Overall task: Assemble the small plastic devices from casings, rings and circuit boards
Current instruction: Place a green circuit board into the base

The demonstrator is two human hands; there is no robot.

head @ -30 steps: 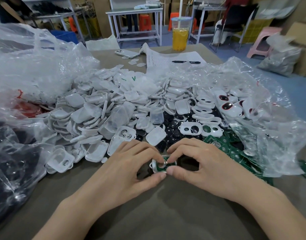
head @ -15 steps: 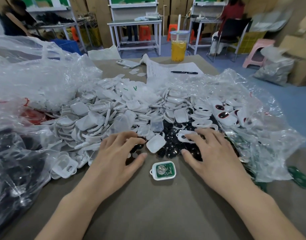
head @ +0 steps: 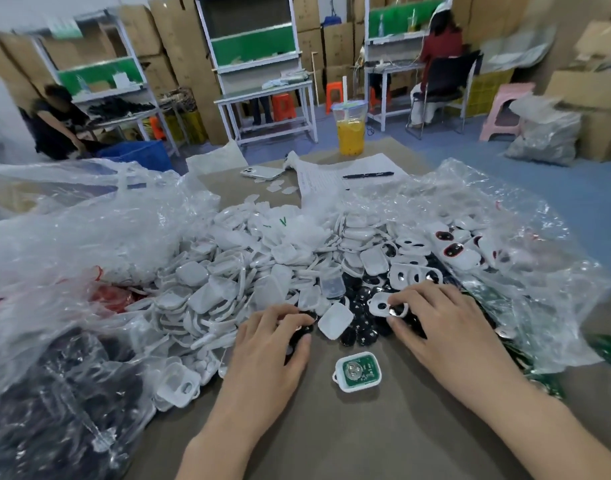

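A white casing half with a green circuit board (head: 357, 370) seated in it lies on the brown table (head: 383, 438) between my hands, touched by neither. My left hand (head: 273, 348) reaches into the near edge of the parts pile, and its thumb and curled fingers pinch a small black round piece (head: 298, 336). My right hand (head: 439, 323) is farther right, its fingertips and thumb pinching a white front casing (head: 382, 304) with two holes that lies on the black pieces. A heap of white casings and rings (head: 245, 271) fills the table's middle.
Black round pieces (head: 359, 329) lie just beyond the board. Clear plastic bags (head: 72, 244) bulge at left, and another bag (head: 525, 271) at right covers more casings and green boards. A drink cup (head: 350, 133), phone (head: 262, 172), paper and pen (head: 368, 175) sit far back.
Both hands let go of the casing with the board, left it on the table and moved forward into the pile. The camera has tilted up, showing more of the room.
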